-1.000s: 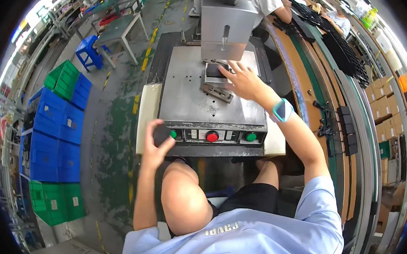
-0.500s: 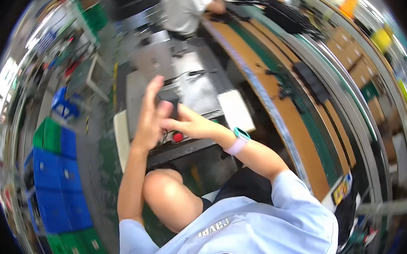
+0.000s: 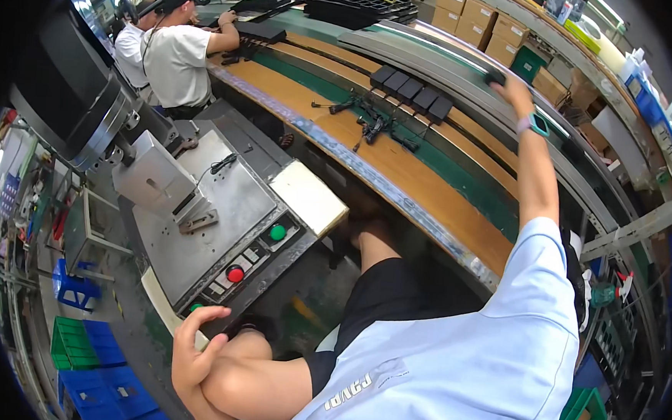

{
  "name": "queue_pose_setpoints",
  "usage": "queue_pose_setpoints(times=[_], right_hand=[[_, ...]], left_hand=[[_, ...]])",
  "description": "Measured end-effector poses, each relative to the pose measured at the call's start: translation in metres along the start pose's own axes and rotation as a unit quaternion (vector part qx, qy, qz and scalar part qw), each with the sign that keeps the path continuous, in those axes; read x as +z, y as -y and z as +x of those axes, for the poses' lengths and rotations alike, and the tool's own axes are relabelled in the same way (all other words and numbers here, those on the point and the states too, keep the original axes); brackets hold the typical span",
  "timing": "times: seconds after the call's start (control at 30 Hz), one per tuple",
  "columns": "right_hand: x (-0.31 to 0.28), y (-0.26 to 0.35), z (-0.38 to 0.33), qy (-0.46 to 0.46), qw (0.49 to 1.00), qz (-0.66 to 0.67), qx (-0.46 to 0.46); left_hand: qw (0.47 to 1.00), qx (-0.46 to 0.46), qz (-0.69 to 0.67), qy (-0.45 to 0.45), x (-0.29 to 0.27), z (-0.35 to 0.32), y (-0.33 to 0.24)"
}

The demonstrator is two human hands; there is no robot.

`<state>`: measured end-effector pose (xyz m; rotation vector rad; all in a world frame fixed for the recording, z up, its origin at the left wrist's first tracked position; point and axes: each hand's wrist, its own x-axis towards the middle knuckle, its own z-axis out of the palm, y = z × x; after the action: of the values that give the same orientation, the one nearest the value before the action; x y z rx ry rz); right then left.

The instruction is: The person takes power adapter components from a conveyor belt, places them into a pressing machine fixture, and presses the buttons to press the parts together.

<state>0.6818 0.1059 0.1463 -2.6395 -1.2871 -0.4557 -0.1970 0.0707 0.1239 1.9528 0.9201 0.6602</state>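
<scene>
My right hand reaches far out to the right over the grey rail beside the work line. Its fingers are closed around a small black block, whose details are mostly hidden. Near my bent knee, my left hand is empty, its fingers apart, next to the front corner of a press machine's metal table. A red button and a green button sit on that table's front panel. On the metal top lies a thin black cable, beside the metal fixture.
Several black boxes with cables stand in a row on the line, near dark cable bundles. Two people work at the far left. Blue crates, a blue stool and cartons stand around.
My view has turned toward the right. My hands, close together over the machine before, are now apart: the right has swung out over the line with the black block, the left has dropped near my knee.
</scene>
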Motion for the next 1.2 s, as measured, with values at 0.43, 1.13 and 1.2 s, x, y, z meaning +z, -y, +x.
queue_pose_setpoints(times=[0.43,1.13,1.2], right_hand=[[0.062,0.184,-0.069,0.155,0.977,0.142,-0.037],[-0.063,0.457,-0.169,0.128,0.753,0.502,-0.406],[-0.003,0.521,-0.169,0.171,0.688,0.541,-0.453]], left_hand=[[0.999,0.022,0.031,-0.013,0.011,0.039,0.006],[0.937,0.093,-0.242,-0.234,-0.111,0.169,0.216],[0.906,0.114,-0.346,-0.217,-0.113,0.125,0.220]])
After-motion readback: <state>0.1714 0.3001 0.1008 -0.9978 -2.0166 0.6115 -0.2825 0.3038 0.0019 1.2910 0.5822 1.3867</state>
